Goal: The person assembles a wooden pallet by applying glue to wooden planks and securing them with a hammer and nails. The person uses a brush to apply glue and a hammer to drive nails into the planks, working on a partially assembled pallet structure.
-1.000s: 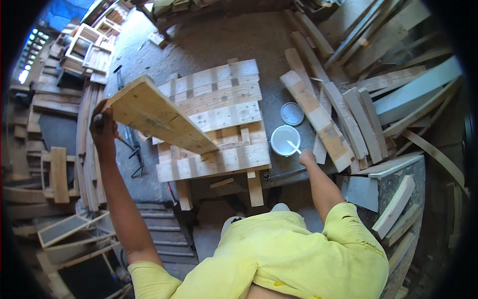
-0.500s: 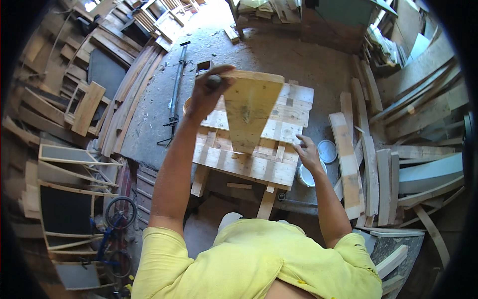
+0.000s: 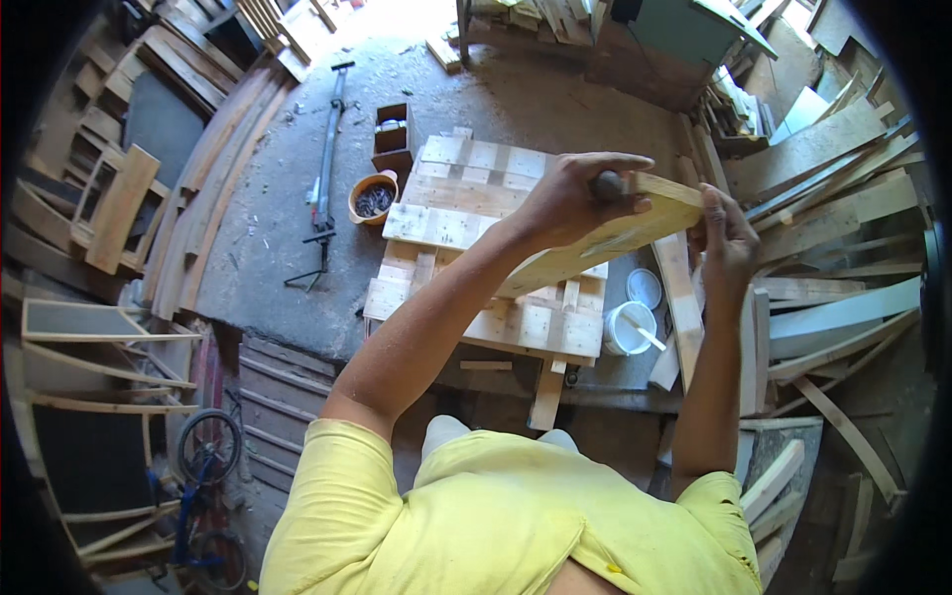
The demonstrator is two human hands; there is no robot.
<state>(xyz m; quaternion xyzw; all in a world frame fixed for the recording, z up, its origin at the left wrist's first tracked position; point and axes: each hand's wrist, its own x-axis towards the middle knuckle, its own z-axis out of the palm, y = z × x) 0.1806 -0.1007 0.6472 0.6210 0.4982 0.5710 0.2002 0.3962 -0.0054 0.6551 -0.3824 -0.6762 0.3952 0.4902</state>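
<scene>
A pale wooden board (image 3: 635, 230) is raised and tilted above the right side of a slatted wooden work surface (image 3: 451, 226). My left hand (image 3: 565, 203) is closed on its upper end, together with a dark, round-ended tool (image 3: 607, 185) whose full shape is hidden. At the board's right corner, the fingers of my right hand (image 3: 729, 233) pinch its edge. The board's lower end is partly covered by my left forearm.
A white bucket (image 3: 617, 339) with a stick in it stands right of the work surface, beside a round lid (image 3: 644, 288). Left are an orange bowl (image 3: 357, 210) of small dark pieces, a wooden box (image 3: 394, 159) and a long metal clamp (image 3: 329, 164). Planks (image 3: 676, 293) lean at right.
The board has moved right and turned from hanging upright to a slant. My left hand carried it across, and my right hand has risen from beside the work surface to grip its corner.
</scene>
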